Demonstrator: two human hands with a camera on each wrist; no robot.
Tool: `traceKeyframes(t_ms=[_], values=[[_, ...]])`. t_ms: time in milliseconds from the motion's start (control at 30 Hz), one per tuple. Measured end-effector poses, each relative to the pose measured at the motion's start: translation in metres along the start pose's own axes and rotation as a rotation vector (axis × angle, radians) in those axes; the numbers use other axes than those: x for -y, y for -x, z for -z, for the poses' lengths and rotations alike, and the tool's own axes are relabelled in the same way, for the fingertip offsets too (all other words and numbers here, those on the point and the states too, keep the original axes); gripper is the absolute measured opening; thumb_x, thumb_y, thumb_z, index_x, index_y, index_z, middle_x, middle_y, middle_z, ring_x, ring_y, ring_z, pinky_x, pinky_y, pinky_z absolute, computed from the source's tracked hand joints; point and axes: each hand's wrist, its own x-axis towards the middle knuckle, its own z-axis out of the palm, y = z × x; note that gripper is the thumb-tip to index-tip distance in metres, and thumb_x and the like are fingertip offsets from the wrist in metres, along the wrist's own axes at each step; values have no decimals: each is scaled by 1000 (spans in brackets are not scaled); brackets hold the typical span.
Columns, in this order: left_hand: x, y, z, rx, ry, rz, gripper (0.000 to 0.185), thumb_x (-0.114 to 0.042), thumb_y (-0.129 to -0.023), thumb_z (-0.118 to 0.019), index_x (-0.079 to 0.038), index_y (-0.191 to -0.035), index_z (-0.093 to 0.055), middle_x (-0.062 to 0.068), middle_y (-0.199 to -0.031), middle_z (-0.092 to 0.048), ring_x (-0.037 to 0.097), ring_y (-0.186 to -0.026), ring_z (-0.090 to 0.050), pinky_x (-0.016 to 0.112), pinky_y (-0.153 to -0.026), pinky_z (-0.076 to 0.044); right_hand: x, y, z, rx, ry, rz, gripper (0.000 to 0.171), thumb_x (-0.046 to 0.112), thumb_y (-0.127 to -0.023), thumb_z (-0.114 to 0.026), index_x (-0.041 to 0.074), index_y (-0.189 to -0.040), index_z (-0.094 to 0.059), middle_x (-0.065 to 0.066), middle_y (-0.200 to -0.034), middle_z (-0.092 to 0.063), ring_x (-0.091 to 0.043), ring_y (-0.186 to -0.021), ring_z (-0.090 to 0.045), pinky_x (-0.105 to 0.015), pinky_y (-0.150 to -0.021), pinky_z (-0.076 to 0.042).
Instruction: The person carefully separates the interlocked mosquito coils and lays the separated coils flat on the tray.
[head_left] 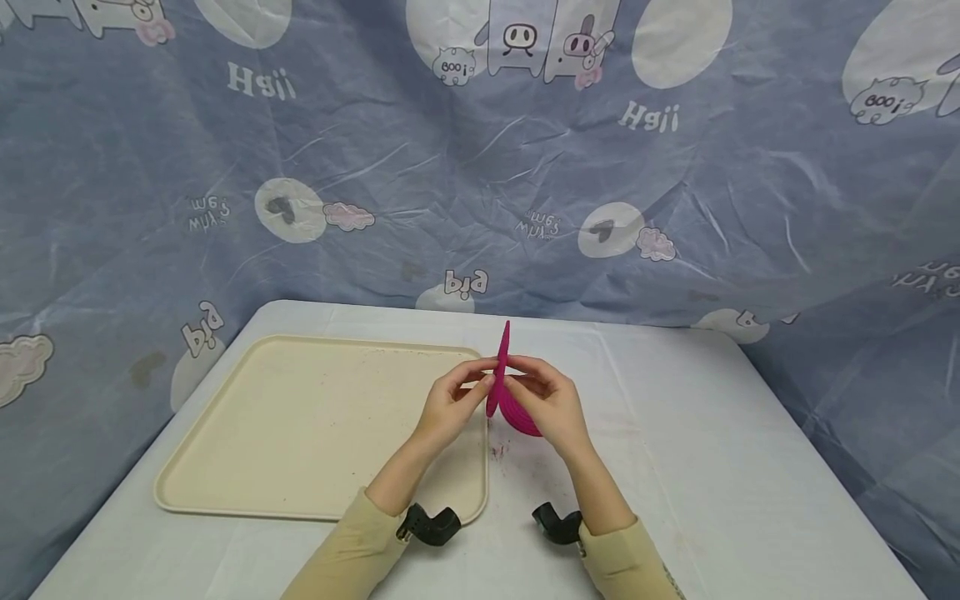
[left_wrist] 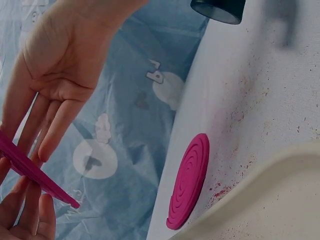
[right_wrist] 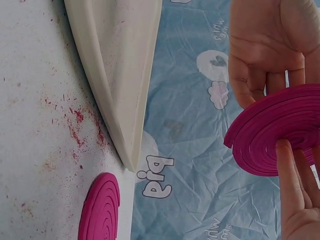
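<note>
A magenta disc of coiled spiral rings (head_left: 503,343) is held up on edge above the table, seen almost side-on in the head view. My left hand (head_left: 450,402) pinches it from the left between thumb and fingers. From the right, my right hand (head_left: 551,404) grips the same disc, its thumb and fingertips close to the middle. The right wrist view shows the spiral face (right_wrist: 255,132) broadside, with fingers of both hands against it. Below, a second magenta spiral disc (left_wrist: 190,182) lies flat on the table beside the tray, partly hidden by my right hand in the head view.
A large cream tray (head_left: 322,510) with a raised rim covers the left of the white table (head_left: 697,467). Dark red crumbs (right_wrist: 77,125) are scattered near its right edge. A blue patterned cloth (head_left: 465,150) hangs behind. Each wrist carries a black camera (head_left: 431,525).
</note>
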Motion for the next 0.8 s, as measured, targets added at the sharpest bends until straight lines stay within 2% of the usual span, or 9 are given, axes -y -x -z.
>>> traceKeyframes(t_ms=[33,100,267,333,500,800], values=[[0,0,0,-1,6,-1,27,-2,-93,-56,7,-118,-59,21,-117,-60,30,-106,-56,25,-84,-50,0,0,0,-3,-4,0,32,12,-86,-69,5,-117,-64,-9,-115,-63,-19,-94,-65,-28,-83,-52],[10,-2,0,-10,15,-13,27,-5,-93,-56,5,-117,-60,19,-117,-60,29,-106,-56,26,-84,-50,9,1,-1,-9,-2,-13,32,8,-86,-68,1,-117,-63,-13,-116,-63,-17,-93,-66,-27,-83,-52],[29,-5,-3,-38,8,-29,25,-8,-94,-57,0,-117,-62,15,-115,-62,25,-104,-58,27,-84,-50,12,1,-1,-30,-31,-30,33,0,-85,-67,-3,-118,-62,-17,-116,-63,-16,-93,-66,-26,-83,-52],[20,-3,-4,-45,-4,-29,24,-5,-94,-55,3,-116,-61,17,-114,-62,27,-103,-58,27,-84,-50,2,0,-1,-38,-48,-20,34,3,-84,-68,0,-118,-63,-14,-115,-64,-17,-95,-65,-27,-84,-52],[1,0,-6,-72,-6,-19,24,-1,-93,-55,7,-114,-60,21,-111,-62,28,-100,-59,26,-82,-49,2,0,-3,-39,-57,10,35,9,-86,-69,2,-119,-63,-13,-114,-64,-17,-98,-64,-27,-84,-52],[-2,1,-6,-92,36,-7,21,-2,-93,-55,8,-111,-61,21,-111,-61,21,-98,-58,25,-80,-48,1,2,-5,-27,-44,-7,33,9,-83,-71,2,-115,-65,-15,-112,-64,-24,-101,-62,-27,-86,-51]])
